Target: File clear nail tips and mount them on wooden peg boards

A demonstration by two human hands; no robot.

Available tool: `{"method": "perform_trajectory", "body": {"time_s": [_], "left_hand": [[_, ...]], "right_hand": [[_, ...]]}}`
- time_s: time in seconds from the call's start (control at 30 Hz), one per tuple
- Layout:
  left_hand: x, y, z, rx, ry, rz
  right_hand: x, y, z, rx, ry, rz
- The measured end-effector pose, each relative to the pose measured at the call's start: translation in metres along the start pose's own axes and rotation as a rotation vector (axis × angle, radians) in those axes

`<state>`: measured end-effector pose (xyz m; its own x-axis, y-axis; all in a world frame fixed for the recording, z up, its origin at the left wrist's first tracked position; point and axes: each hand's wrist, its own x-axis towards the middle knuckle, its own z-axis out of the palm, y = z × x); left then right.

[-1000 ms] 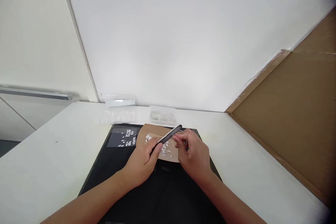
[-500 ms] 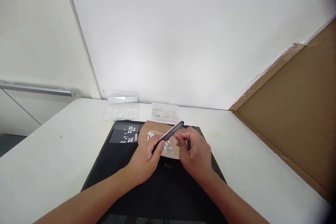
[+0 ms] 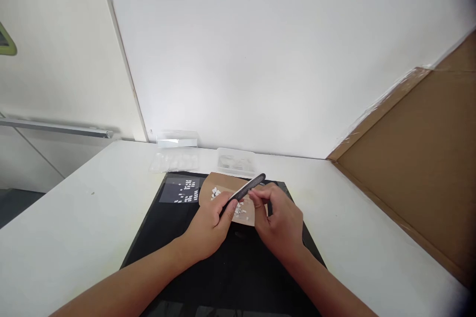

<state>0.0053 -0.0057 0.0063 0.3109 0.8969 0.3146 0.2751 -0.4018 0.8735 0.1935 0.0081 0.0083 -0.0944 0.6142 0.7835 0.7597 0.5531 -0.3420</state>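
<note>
My left hand [image 3: 213, 220] is closed around a dark nail file [image 3: 250, 186] with a pale edge, which slants up to the right. Beside the file's upper end, my right hand [image 3: 277, 213] is closed in a pinch; whatever sits between its fingertips is too small to make out. Below both hands lies a brown sheet [image 3: 207, 192] with small white pieces [image 3: 215, 192] scattered over it. My hands cover part of the sheet and some of the pieces.
A black mat [image 3: 238, 272] lies on the white table [image 3: 89, 213]. Left of the brown sheet, a clear sheet [image 3: 170, 189] bears rows of small white rectangles. Behind are a clear compartment box [image 3: 174, 159] and a shallow plastic tray [image 3: 237, 161]. Cardboard [image 3: 409, 168] stands at right.
The whole view has shifted slightly, so things appear a little further right. Both hands keep nearly the same pose, the left one still gripping the nail file.
</note>
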Motion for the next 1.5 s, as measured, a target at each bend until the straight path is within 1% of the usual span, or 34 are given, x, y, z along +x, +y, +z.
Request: {"method": "perform_trajectory", "body": {"time_s": [0.03, 0.1, 0.2, 0.27, 0.43, 0.47, 0.57, 0.63, 0.77, 0.87, 1.0, 1.1, 1.17, 1.3, 1.37, 1.5], "left_hand": [[0.000, 0.000, 0.000, 0.003, 0.002, -0.002], [-0.001, -0.001, 0.000, 0.007, 0.003, -0.004], [-0.001, 0.000, 0.000, 0.015, -0.003, -0.005], [-0.001, 0.000, 0.000, 0.011, -0.003, -0.008], [-0.003, 0.002, -0.001, 0.004, 0.002, -0.023], [-0.004, 0.002, -0.001, 0.007, -0.005, -0.026], [-0.004, 0.003, -0.002, 0.013, -0.015, -0.023], [-0.004, 0.004, -0.003, 0.013, -0.012, -0.015], [-0.003, 0.004, -0.003, 0.006, -0.002, -0.028], [-0.005, 0.004, -0.001, 0.015, -0.027, -0.031], [-0.006, 0.005, 0.001, 0.032, -0.042, -0.027], [-0.005, 0.006, 0.001, 0.053, -0.038, -0.024], [-0.005, 0.006, 0.000, 0.060, -0.040, -0.018], [-0.005, 0.006, 0.000, 0.050, -0.050, -0.019], [-0.005, 0.005, 0.000, 0.055, -0.053, -0.020], [-0.005, 0.003, 0.001, 0.094, -0.043, -0.002]], "right_hand": [[0.000, 0.000, 0.000, 0.002, 0.018, 0.027], [0.000, -0.001, 0.000, -0.001, 0.008, 0.044], [-0.005, -0.003, 0.002, -0.001, -0.073, -0.046], [-0.007, -0.004, 0.002, -0.001, -0.082, -0.078], [-0.003, 0.001, 0.001, -0.001, -0.035, 0.072], [-0.003, 0.002, 0.002, 0.009, -0.045, 0.071], [-0.005, 0.002, 0.002, 0.036, -0.087, -0.023], [-0.007, -0.001, 0.002, 0.065, -0.085, -0.061], [-0.006, -0.004, -0.003, 0.157, -0.035, 0.011], [-0.004, -0.005, -0.006, 0.164, -0.040, 0.039], [-0.006, -0.004, -0.002, 0.112, -0.055, 0.007], [-0.010, -0.004, 0.001, 0.084, -0.089, -0.083], [-0.010, -0.004, 0.001, 0.058, -0.098, -0.111], [-0.006, -0.002, -0.002, 0.054, -0.030, -0.016], [-0.005, -0.001, -0.002, 0.071, -0.025, -0.013], [-0.009, -0.004, 0.000, 0.063, -0.095, -0.139]]}}
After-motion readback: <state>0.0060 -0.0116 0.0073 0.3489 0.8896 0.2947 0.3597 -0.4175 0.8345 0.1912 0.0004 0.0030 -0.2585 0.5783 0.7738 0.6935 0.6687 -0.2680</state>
